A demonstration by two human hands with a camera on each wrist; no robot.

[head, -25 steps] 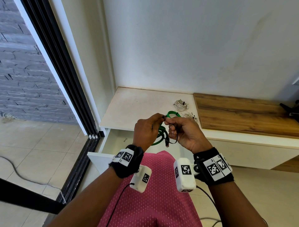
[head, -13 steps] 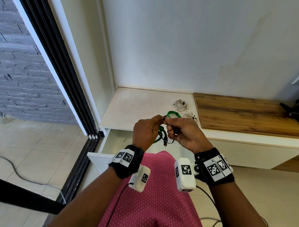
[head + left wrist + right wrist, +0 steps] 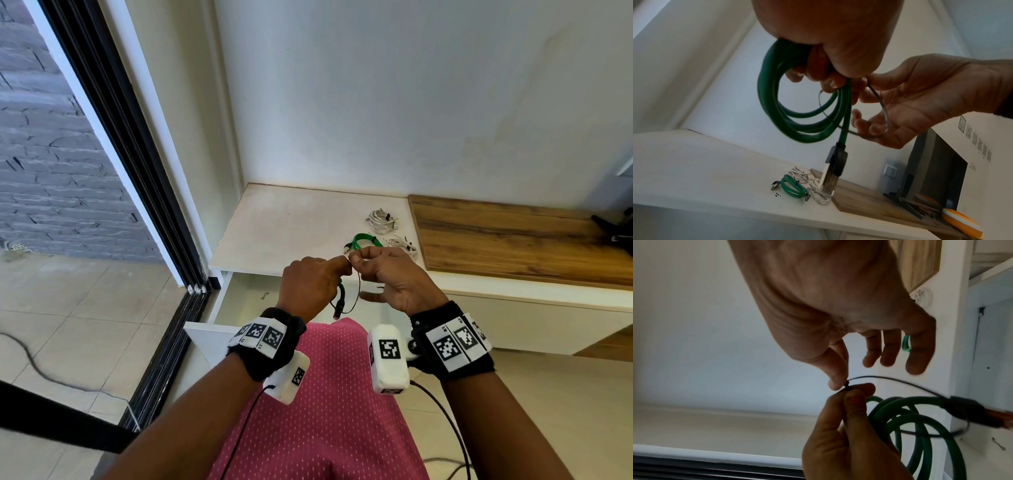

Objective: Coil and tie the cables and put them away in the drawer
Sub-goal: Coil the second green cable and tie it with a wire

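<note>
My left hand (image 3: 342, 267) grips a coiled green cable (image 3: 797, 113) in front of my chest; its dark plug (image 3: 339, 305) hangs below. A thin black cable tie (image 3: 358, 291) loops round the coil. My right hand (image 3: 356, 260) pinches the tie (image 3: 900, 379) between thumb and forefinger, right against the left fingertips (image 3: 855, 391), with its other fingers spread. In the head view the left hand hides most of the coil. The white drawer (image 3: 205, 339) stands open below my hands.
On the white counter (image 3: 291, 226) lie a tied green cable (image 3: 366, 240) and two white cable bundles (image 3: 382, 217) (image 3: 400, 244). A wooden top (image 3: 513, 240) adjoins on the right. A black sliding-door frame (image 3: 137, 171) runs along the left.
The right hand's lower fingers have spread away from the coil while thumb and forefinger keep the tie. Both hands have lifted slightly and stay together.
</note>
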